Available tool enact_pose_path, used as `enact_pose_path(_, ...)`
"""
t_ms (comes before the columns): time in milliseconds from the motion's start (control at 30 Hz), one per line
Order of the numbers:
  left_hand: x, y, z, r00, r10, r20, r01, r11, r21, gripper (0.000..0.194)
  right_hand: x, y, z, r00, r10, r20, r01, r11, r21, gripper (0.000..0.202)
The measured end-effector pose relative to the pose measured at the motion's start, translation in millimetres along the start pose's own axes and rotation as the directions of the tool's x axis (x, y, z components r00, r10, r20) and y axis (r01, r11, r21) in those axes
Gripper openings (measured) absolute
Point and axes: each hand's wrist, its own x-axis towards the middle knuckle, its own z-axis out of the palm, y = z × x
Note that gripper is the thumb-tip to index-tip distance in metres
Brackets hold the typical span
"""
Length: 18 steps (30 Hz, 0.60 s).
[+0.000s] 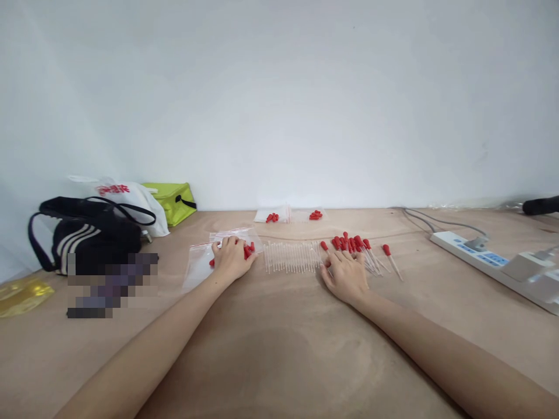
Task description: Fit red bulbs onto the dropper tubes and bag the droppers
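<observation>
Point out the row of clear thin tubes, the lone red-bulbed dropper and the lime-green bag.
Row of clear thin tubes (292, 258): head view, middle of the row.
Lone red-bulbed dropper (386, 249): head view, its red bulb.
Lime-green bag (171, 208): head view, its side.

We look from a camera worn on the person's head, facing forward and down over the wooden table (262, 349) towards the pale wall (305, 105). Our single view sits close above the forearms, holds the left hand (232, 257) and right hand (347, 276) near its middle, and spreads wide from the black bag (98, 241) to the power strip (476, 253).
</observation>
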Motion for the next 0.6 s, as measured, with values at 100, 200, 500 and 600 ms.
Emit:
enact_pose_path(100,0.5,1.0,-2.0,0.999,0.021,-0.037,-0.022,0.999,-0.025,0.025,0.1,0.0,1.3,1.0,-0.002,-0.005,0.003,1.0,0.016,0.024)
enact_pose_path(200,0.5,8.1,-6.7,0.993,0.061,-0.098,-0.071,0.992,-0.105,0.022,0.4,1.0,3.7,1.0,0.002,-0.008,-0.002,0.999,0.042,0.023)
enact_pose_path(500,-37.0,58.4,-0.2,0.962,0.261,-0.074,-0.25,0.747,-0.616,0.021,-4.7,-5.8,5.6,0.972,-0.231,-0.032,0.231,0.934,0.272,0.027)
enact_pose_path(600,-43.8,63.7,1.9,0.947,0.309,-0.087,-0.296,0.736,-0.609,0.012,-6.2,-10.3,6.4,0.965,-0.259,-0.03,0.256,0.919,0.302,0.03)
